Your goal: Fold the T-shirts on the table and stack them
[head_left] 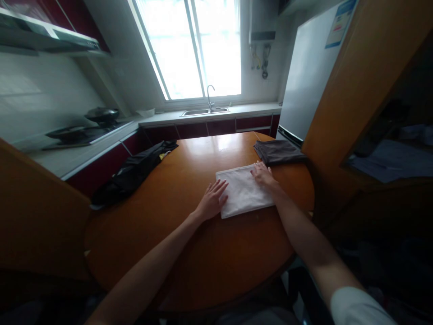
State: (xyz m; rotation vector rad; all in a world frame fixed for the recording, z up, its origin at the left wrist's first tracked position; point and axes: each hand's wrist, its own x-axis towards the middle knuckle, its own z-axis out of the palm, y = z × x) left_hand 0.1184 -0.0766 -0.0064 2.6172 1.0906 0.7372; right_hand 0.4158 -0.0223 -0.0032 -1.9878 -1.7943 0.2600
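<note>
- A round wooden table (203,253) filled the middle of the view, with a kitchen counter (216,116) and a sink (203,111) under a bright window (192,45) at twelve o'clock.
- A dark folded cloth (279,151) lay at one o'clock of the white one, just beside its far right corner; whether the two touched could not be told.
- A black garment (135,174) sprawled at ten o'clock across the table's left edge, well apart from both hands.
- A white fridge (307,72) and a wooden cabinet side (358,90) stood at two o'clock, close against the table's rim.
- Nothing lay between the hands and the white cloth.
- The white folded cloth (241,192) lay flat, right of the table's centre, its long axis running from about ten o'clock to four o'clock.
- The left hand (212,198) lay flat and open, fingers spread, its tips resting on the cloth's left edge.
- The right hand (264,175) lay flat and open too, pressing the cloth's far right corner, gripping nothing.
</note>
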